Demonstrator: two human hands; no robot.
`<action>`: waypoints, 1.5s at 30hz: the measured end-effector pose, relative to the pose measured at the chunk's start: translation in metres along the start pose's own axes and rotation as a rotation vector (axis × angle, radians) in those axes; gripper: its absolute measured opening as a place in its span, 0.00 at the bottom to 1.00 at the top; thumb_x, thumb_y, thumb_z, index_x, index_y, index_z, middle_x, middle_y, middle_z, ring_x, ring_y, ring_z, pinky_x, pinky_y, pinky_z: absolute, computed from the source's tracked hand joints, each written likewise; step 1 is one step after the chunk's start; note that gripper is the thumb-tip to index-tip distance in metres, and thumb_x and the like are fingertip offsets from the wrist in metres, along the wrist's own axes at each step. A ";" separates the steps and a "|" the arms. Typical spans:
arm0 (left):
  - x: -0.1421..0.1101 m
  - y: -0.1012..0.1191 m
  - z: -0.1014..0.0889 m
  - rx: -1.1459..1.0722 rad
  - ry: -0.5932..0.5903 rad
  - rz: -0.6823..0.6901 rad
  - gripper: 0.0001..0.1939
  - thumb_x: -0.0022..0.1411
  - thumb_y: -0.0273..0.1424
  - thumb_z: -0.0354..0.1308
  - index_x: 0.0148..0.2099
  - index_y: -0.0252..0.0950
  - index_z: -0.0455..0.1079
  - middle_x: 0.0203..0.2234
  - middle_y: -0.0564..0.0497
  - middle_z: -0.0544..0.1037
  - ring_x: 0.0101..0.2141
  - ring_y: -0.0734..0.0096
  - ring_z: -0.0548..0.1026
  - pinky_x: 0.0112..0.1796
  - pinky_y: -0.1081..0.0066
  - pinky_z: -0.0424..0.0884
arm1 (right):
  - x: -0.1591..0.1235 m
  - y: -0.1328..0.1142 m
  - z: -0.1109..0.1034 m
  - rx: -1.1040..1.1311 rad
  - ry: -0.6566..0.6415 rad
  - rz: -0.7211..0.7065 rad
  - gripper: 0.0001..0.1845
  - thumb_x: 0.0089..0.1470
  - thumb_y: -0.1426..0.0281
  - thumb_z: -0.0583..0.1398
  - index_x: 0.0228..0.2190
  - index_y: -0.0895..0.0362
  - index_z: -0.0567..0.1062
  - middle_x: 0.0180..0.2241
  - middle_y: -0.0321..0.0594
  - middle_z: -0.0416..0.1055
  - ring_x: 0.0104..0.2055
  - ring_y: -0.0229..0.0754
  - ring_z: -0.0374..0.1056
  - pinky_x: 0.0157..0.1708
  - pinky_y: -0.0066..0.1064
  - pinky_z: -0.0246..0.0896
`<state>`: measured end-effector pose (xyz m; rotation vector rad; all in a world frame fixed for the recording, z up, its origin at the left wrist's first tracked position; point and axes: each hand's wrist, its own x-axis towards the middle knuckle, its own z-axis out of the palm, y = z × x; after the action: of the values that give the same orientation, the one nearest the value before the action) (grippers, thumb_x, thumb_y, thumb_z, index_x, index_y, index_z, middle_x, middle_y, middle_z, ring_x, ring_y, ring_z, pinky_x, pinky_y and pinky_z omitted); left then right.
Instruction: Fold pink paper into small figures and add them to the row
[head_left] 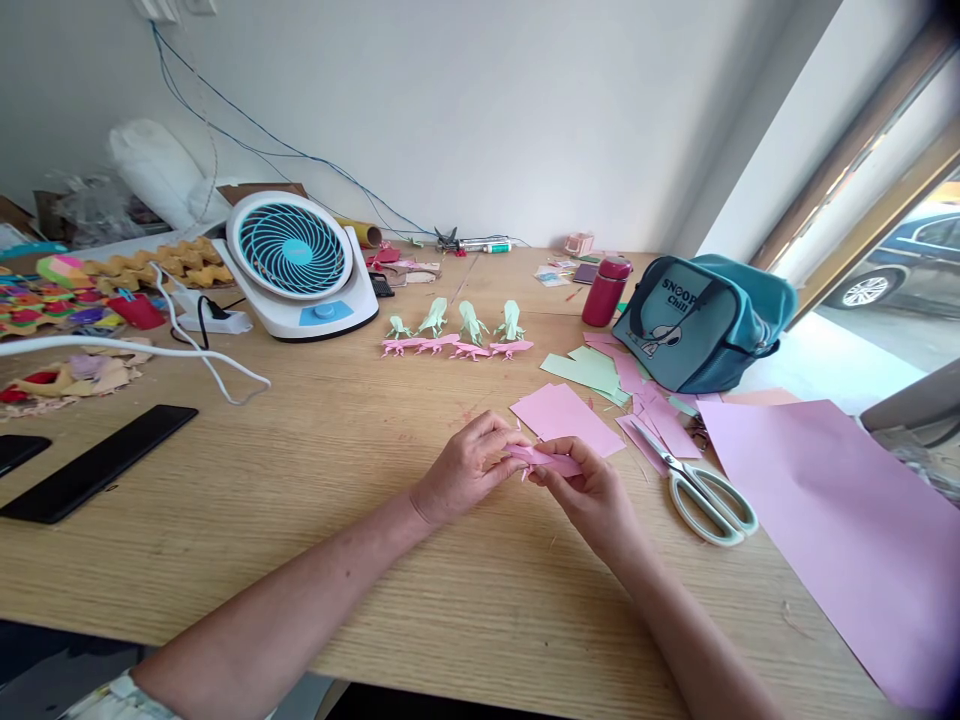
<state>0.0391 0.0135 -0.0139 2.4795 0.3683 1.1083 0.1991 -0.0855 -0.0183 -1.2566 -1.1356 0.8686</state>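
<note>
Between my two hands is a small folded pink paper figure (551, 460) with thin leg-like points sticking out. My left hand (480, 455) pinches its left end between thumb and fingers. On the other end, the fingers of my right hand (589, 490) are closed around the paper. Just beyond my hands lie pink paper rectangles (574, 415) on the wooden table (300, 500). Farther back stand several folded pink paper insects (469, 350) in a row, with several pale green paper insects (472, 322) behind them. Scissors (709, 500) with white handles rest to the right of my right hand.
Green paper pieces (581, 370) and pink scraps lie before a teal bag (697, 320) and a red flask (606, 292). A large pink sheet (832, 520) covers the right side. At left are a fan (296, 265), a power strip (214, 315) and a black flat object (101, 460).
</note>
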 end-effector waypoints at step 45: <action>0.003 0.004 0.005 -0.389 0.015 -0.318 0.08 0.61 0.29 0.62 0.44 0.34 0.77 0.35 0.47 0.79 0.36 0.71 0.76 0.39 0.73 0.73 | -0.002 0.003 0.004 0.057 0.096 0.030 0.18 0.48 0.56 0.67 0.34 0.55 0.73 0.28 0.37 0.74 0.29 0.40 0.68 0.29 0.30 0.63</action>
<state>0.0449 0.0096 -0.0128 1.9925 0.4803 0.9609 0.1949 -0.0856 -0.0215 -1.2580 -1.0119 0.8482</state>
